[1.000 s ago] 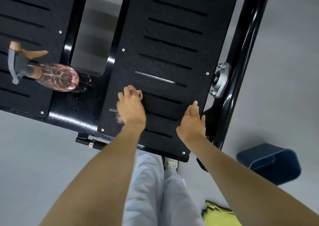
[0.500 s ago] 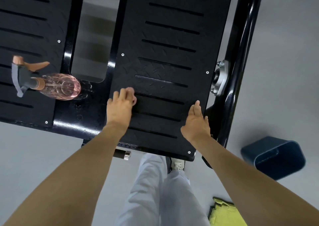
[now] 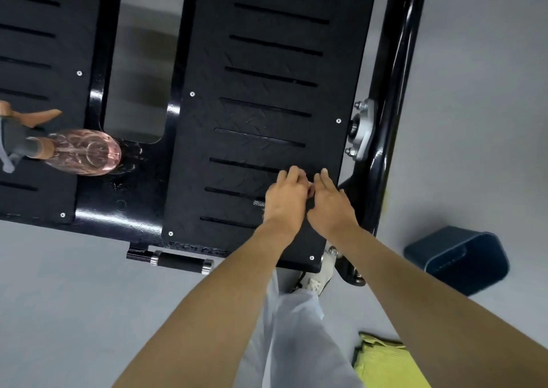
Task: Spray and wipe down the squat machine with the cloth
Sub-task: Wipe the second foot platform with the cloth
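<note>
both hands are down on the black slotted metal footplate point(image 3: 267, 114) of the squat machine, the right-side plate of the pair, close to its near right corner. the left hand point(image 3: 286, 199) sits knuckles up, fingers bunched close together and curled down at the tips. under it is the small pink cloth point(image 3: 310, 192), almost all hidden, with only a sliver of pink peeking out in the gap between the two hands. the right hand point(image 3: 332, 206) lies just beside the left, and whether they touch i cannot tell. its fingers are straight and pressed together, flat on the plate, holding nothing.

over on the left, the clear pink plastic spray bottle point(image 3: 86, 151) lies on its side. its base is on the glossy black bar between the two plates, its grey and copper trigger head point(image 3: 17, 147) is over the other plate at the picture's edge, and it is well apart from both hands.

just right of the plate, a silver bolted bearing flange point(image 3: 362, 129) sits on the glossy black frame tube point(image 3: 397, 91). a short black peg with chrome collars point(image 3: 181, 262) juts out below the plate's near edge. on the grey floor point(image 3: 59, 298) to the right is a dark blue plastic bin point(image 3: 458, 258), and a folded yellow-green cloth point(image 3: 385, 364) lies at the bottom edge. pale trousers point(image 3: 293, 328) and a light shoe point(image 3: 318, 278) show between the forearms.
</note>
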{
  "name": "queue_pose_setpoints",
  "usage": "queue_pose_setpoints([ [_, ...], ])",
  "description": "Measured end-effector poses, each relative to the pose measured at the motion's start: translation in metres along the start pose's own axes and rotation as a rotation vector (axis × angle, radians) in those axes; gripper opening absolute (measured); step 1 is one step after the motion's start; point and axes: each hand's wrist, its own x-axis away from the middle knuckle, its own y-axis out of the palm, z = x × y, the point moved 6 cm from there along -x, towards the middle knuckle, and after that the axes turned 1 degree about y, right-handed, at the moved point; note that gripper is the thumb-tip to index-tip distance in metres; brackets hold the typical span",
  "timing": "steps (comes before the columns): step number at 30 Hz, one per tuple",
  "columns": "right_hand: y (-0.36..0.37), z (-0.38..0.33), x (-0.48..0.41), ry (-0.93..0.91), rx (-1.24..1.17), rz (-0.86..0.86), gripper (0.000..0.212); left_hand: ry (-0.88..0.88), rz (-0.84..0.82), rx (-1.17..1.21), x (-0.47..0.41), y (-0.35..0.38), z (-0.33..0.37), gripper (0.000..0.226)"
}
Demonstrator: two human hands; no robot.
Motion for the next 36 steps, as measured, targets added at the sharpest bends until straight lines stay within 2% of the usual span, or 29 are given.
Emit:
queue_pose_setpoints([
  [3, -0.009, 0.004, -0.002, 0.013, -0.06, 0.08, 0.069, 0.066, -0.019, -0.002, -0.003, -0.013, -0.011, 0.045],
  [7, -0.019, 0.001, -0.01, 0.043, -0.115, 0.197, 0.07, 0.098, 0.064, -0.055, -0.024, -0.042, -0.016, 0.052],
  [12, -0.029, -0.006, -0.021, 0.062, -0.177, 0.209, 0.073, 0.216, 0.051, -0.16, -0.054, -0.041, 0.01, 0.039],
  [15, -0.03, -0.005, -0.027, 0.084, -0.115, 0.184, 0.075, 0.237, 0.037, -0.204, -0.055, -0.04, -0.001, 0.042],
  [22, -0.043, -0.011, -0.04, 0.092, -0.065, 0.177, 0.076, 0.031, 0.018, -0.266, -0.043, -0.062, -0.078, 0.046],
  [27, -0.055, -0.019, -0.054, 0.131, -0.048, 0.175, 0.079, -0.117, 0.021, -0.154, -0.043, -0.059, -0.059, 0.042],
  [31, -0.059, -0.016, -0.065, 0.143, -0.081, 0.167, 0.069, 0.127, -0.022, -0.125, -0.051, -0.036, -0.009, 0.043],
  [36, -0.066, -0.011, -0.066, 0.126, -0.029, 0.172, 0.071, 0.247, -0.067, -0.247, -0.051, -0.034, -0.011, 0.048],
])
